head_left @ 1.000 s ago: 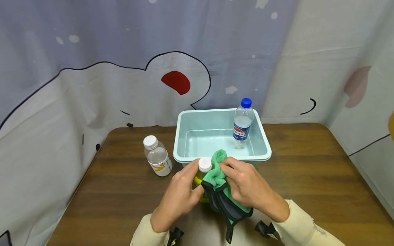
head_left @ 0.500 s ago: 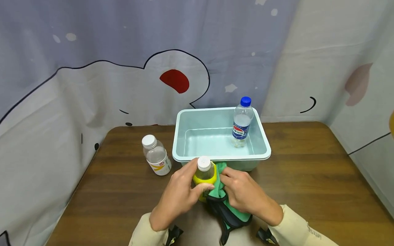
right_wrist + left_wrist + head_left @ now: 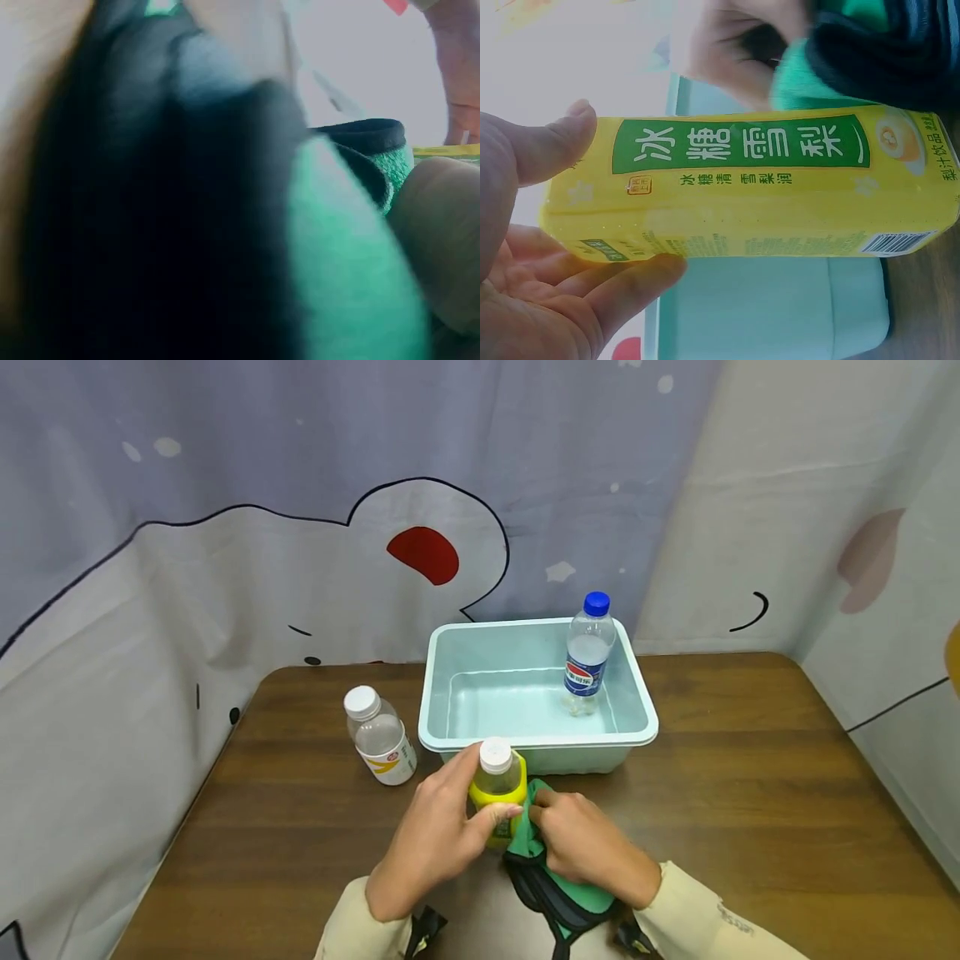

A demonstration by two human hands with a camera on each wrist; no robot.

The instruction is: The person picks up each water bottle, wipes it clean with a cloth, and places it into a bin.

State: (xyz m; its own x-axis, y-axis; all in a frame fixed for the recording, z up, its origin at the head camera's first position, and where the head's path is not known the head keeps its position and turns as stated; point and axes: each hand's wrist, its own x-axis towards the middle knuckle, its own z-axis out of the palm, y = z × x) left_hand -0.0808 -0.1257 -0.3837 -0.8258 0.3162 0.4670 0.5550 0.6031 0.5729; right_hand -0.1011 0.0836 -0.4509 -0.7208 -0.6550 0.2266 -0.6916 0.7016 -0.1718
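Observation:
In the head view my left hand (image 3: 435, 831) grips the upper part of a bottle (image 3: 501, 787) with a white cap and a yellow wrap label. Thumb and fingers lie on opposite sides of it in the left wrist view, where the label (image 3: 735, 184) shows green panels with white characters. My right hand (image 3: 588, 845) holds a bunched green cloth (image 3: 592, 896) with dark backing and black edging, against the bottle's right side. Up close in the right wrist view, the blurred cloth (image 3: 352, 247) hides most of the right hand's grasp.
A pale blue-green plastic basin (image 3: 540, 742) stands just beyond the hands. Inside it, at the right, is a clear bottle (image 3: 588, 652) with a blue cap. Left of the basin a clear white-capped bottle (image 3: 382, 739) stands on the wooden table (image 3: 750, 793). A printed curtain hangs behind.
My right hand has brought the cloth down from beside the bottle's cap to lower along its side, uncovering more of the yellow label. My left hand keeps its grip on the bottle.

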